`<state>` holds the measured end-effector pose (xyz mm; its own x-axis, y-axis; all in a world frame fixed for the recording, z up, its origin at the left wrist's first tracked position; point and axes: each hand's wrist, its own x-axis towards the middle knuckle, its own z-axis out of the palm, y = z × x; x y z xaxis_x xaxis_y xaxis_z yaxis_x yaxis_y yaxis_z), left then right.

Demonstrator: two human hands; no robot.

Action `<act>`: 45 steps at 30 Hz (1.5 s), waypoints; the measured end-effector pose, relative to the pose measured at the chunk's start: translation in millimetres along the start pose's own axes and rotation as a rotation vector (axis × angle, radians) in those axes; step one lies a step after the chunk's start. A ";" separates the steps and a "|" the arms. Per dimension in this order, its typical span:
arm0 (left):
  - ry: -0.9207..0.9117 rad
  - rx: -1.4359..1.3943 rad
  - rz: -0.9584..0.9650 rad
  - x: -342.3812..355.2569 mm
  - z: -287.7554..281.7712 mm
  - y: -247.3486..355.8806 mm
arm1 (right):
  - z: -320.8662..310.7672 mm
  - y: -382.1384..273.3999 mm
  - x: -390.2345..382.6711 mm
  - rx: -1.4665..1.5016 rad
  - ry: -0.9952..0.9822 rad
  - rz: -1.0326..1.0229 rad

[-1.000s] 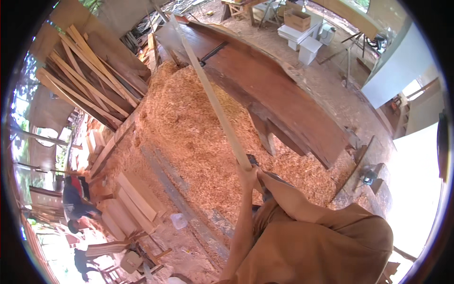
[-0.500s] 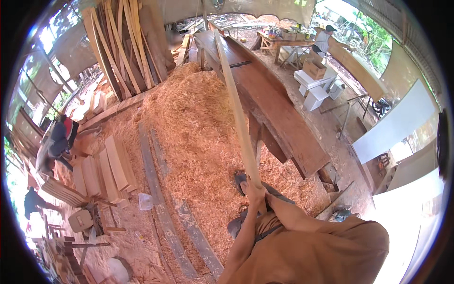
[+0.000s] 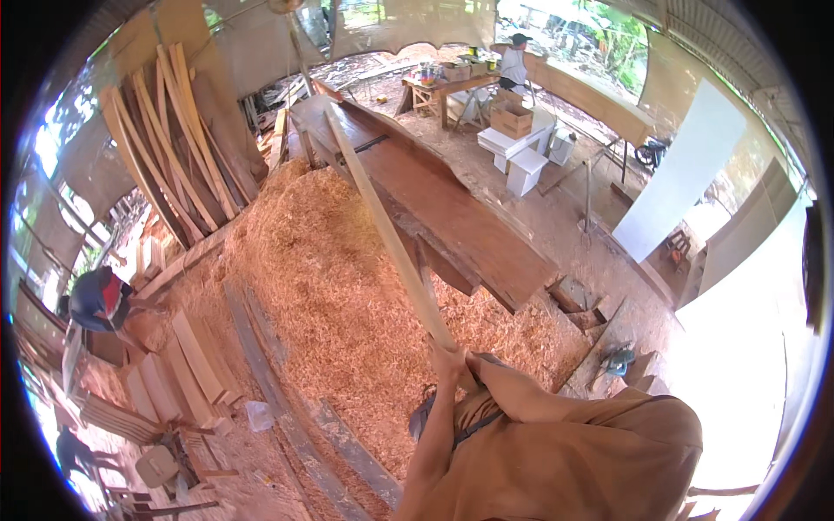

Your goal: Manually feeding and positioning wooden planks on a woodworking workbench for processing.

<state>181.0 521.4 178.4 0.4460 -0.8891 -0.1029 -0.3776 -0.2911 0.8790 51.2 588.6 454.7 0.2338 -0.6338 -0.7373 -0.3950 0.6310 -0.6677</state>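
Observation:
A long, pale wooden strip (image 3: 391,239) runs slantwise from my waist up toward the far end of a dark reddish-brown slab (image 3: 452,204). Both of my hands are closed around its near end. My left hand (image 3: 448,359) grips it from the left side, and my right hand (image 3: 474,365) is close beside it, partly hidden by my forearm. In the picture the strip's far end overlaps the slab's left edge; whether they touch, I cannot tell. Below the strip spreads a big heap of orange wood shavings (image 3: 300,252).
Upright planks (image 3: 174,148) lean at the back left. Cut boards (image 3: 195,360) lie at the left, near a bending person (image 3: 100,300). Grey beams (image 3: 300,443) cross the floor. White panels (image 3: 686,174) stand at the right; another person (image 3: 513,65) is by a long board at the back.
My view has swung to the right, so the surroundings sit further left. Both hands still grip the strip, which keeps about the same place against the slab. The person at left has shifted posture.

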 end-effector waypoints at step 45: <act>0.222 0.088 -0.103 -193.6 272.3 55.0 | -201.2 451.9 268.4 0.575 -0.285 0.048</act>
<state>-147.1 581.4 119.9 0.6492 -0.7568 -0.0769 -0.3860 -0.4148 0.8240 -243.3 613.7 -24.3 0.4858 -0.5053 -0.7132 0.1104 0.8449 -0.5235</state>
